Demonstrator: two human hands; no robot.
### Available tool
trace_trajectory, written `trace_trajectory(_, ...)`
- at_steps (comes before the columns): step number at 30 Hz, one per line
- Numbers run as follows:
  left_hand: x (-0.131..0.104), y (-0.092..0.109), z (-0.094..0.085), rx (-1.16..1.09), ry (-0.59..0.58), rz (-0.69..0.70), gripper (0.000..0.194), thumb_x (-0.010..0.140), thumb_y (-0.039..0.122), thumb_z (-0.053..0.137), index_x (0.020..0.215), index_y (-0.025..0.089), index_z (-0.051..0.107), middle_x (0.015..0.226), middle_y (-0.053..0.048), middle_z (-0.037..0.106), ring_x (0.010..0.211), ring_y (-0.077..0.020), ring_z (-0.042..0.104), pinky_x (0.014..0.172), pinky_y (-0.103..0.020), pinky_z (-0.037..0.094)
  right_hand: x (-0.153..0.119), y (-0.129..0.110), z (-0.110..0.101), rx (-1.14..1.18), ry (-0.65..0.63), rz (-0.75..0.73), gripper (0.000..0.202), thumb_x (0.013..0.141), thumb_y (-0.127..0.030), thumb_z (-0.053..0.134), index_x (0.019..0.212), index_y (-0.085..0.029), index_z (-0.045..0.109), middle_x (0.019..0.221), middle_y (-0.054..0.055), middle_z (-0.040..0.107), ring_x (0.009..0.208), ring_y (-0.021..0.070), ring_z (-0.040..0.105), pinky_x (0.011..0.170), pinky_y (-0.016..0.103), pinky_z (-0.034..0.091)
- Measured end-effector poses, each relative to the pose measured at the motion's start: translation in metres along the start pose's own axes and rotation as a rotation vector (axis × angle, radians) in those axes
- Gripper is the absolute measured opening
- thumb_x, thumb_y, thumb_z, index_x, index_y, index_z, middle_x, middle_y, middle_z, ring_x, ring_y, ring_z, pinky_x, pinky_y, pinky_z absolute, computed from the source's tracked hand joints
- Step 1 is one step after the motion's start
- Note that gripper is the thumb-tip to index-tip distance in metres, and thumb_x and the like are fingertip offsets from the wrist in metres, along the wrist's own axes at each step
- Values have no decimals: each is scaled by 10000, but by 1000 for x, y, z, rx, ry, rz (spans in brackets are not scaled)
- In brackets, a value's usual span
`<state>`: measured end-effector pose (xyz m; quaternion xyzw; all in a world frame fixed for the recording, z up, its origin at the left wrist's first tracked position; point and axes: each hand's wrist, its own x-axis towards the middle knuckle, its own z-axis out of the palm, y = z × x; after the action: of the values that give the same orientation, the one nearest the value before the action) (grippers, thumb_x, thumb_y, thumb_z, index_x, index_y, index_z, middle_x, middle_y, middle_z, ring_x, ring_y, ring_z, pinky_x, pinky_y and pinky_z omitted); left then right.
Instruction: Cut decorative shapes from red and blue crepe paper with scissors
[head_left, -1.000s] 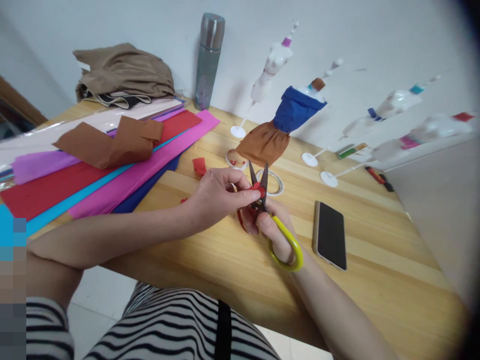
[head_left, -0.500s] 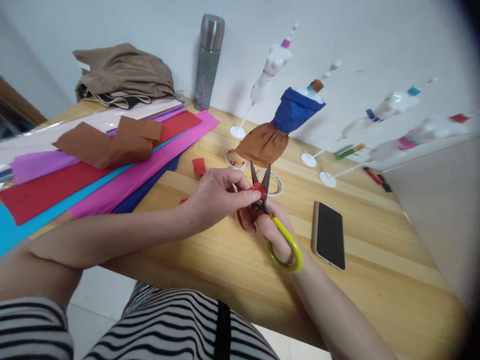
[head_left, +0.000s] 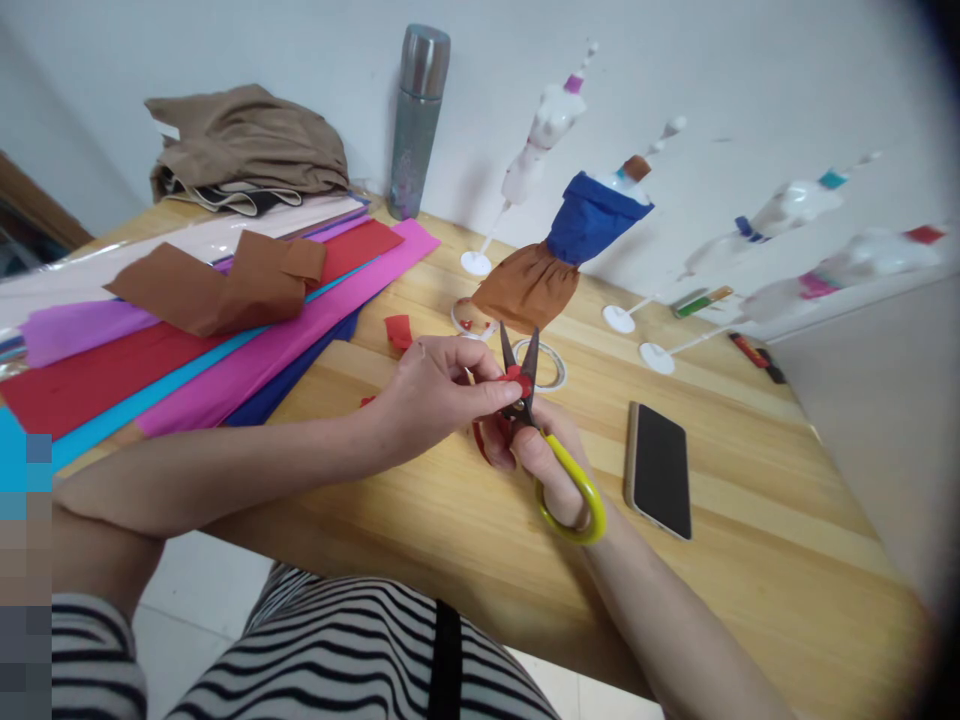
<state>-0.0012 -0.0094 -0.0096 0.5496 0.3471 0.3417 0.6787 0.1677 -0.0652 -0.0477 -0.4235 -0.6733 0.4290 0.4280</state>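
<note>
Between the thumb and fingers of my left hand (head_left: 450, 390) is pinched a small piece of red paper (head_left: 513, 378). It lies between the parted blades of a pair of scissors (head_left: 574, 490) with yellow handles. My right hand (head_left: 551, 450) is wrapped round those handles, thumb through one loop, blades pointing away from me. Part of the red piece is hidden by my fingers. Another red scrap (head_left: 398, 331) rests on the table left of my hands. Just beyond the blades lies a roll of tape (head_left: 555, 368), with a second ring of tape (head_left: 459, 318) to its left.
Coloured paper sheets (head_left: 225, 375) and a folded brown piece (head_left: 225, 290) cover the left side. A flask (head_left: 417, 125) stands at the back. White mannequins lean at the right, one in a blue and brown paper dress (head_left: 596, 220). A phone (head_left: 660, 470) lies to the right.
Both hands, the scissors and the red piece stay almost where they were. The blades remain parted around the red piece.
</note>
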Motion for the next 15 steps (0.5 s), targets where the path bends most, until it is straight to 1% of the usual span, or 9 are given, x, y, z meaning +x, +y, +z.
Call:
trace_trajectory(3, -1, 1, 1, -4, 1, -1, 259, 790, 173, 725, 574, 181, 583, 510, 25, 664, 485, -110, 648, 497, -192, 474, 1, -2, 0, -25, 20, -22, 556, 976, -758, 533, 784, -237, 554, 648, -18, 502, 598, 174, 421, 590, 337, 350)
trace_trajectory(7, -2, 4, 2, 10, 4, 22, 260, 798, 165, 724, 574, 178, 594, 515, 18, 664, 503, -117, 657, 518, -203, 496, 3, -5, 0, -15, 35, -76, 492, 991, -707, 558, 858, -234, 573, 668, -27, 496, 579, 159, 386, 573, 322, 341)
trace_trajectory(15, -3, 5, 1, 1, -1, 55, 262, 818, 134, 718, 582, 172, 609, 521, -2, 672, 503, -139, 659, 520, -230, 504, 3, -1, 1, 3, 28, -91, 486, 1004, -664, 560, 806, -222, 528, 693, -21, 473, 610, 159, 397, 580, 320, 326)
